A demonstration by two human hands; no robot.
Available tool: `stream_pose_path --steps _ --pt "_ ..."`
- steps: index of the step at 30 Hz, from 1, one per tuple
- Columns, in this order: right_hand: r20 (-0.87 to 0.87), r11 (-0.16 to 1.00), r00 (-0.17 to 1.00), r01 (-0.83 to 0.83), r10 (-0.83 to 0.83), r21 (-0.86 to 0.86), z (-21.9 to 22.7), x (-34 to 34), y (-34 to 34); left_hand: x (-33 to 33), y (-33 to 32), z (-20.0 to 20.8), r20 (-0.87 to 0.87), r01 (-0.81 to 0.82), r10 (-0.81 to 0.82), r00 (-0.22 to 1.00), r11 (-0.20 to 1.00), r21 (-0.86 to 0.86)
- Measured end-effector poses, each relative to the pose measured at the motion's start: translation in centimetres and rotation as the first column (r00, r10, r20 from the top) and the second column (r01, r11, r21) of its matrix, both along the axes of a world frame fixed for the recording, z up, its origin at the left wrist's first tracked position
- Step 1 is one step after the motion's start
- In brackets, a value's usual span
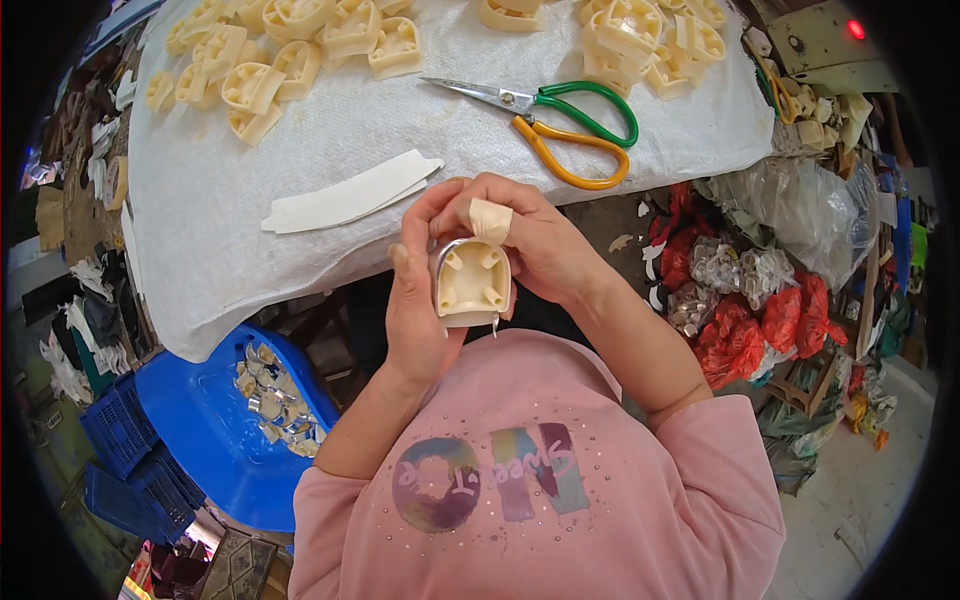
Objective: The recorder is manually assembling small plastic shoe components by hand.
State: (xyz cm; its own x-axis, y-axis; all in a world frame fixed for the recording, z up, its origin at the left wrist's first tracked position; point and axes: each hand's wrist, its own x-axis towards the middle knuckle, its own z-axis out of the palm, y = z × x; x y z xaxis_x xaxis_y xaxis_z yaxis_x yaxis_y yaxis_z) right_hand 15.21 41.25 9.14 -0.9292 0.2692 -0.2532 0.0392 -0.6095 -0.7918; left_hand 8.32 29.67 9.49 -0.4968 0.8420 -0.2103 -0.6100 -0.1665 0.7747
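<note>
Held in front of my chest is a cream plastic shoe heel [468, 278], hollow side up, with pegs inside its corners. Shiny silver material shows along its upper left edge, and a small silver end hangs at its lower right. My left hand [412, 275] is wrapped round the heel's left side. My right hand [530, 235] grips its top and right side; a beige wrap [490, 221] covers one of its digits. Just beyond my hands lie white curved strips [350, 195] on the cloth-covered table [210, 230]. Scissors [535, 125] with green and orange handles lie farther right.
Loose cream heels [290, 70] are piled at the back left, with another pile [635, 45] at the back right. A blue basin [190, 400] at lower left holds silver-covered pieces [278, 400]. Red plastic bags [750, 340] and clear plastic [800, 215] sit at right.
</note>
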Motion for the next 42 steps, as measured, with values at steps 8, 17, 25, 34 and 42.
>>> stream_pose_path --steps 8,17,25,34,42 --pt "-0.261 0.807 0.964 0.190 -0.046 0.559 -2.2 0.4 -1.6 0.4 -0.4 0.1 -0.139 -0.065 0.059 0.988 0.997 -0.033" --pt "-0.216 0.596 0.959 0.282 -0.181 0.752 -1.5 0.9 -3.7 0.5 0.1 0.3 -0.106 -0.202 0.191 0.976 0.974 -0.098" --pt "-0.261 0.967 0.964 0.120 -0.059 0.225 -1.9 0.7 -3.2 -0.4 0.1 0.0 0.038 -0.256 0.256 0.966 0.967 -0.001" --pt "-0.350 0.617 0.918 0.385 -0.183 0.686 -1.6 0.6 -4.2 0.1 0.2 -0.1 0.026 -0.241 0.241 0.970 0.971 -0.006" --pt "-0.155 0.964 0.983 0.132 -0.097 0.232 -1.4 1.7 -1.6 0.0 -0.2 -0.2 0.146 -0.084 0.080 0.986 0.996 0.017"
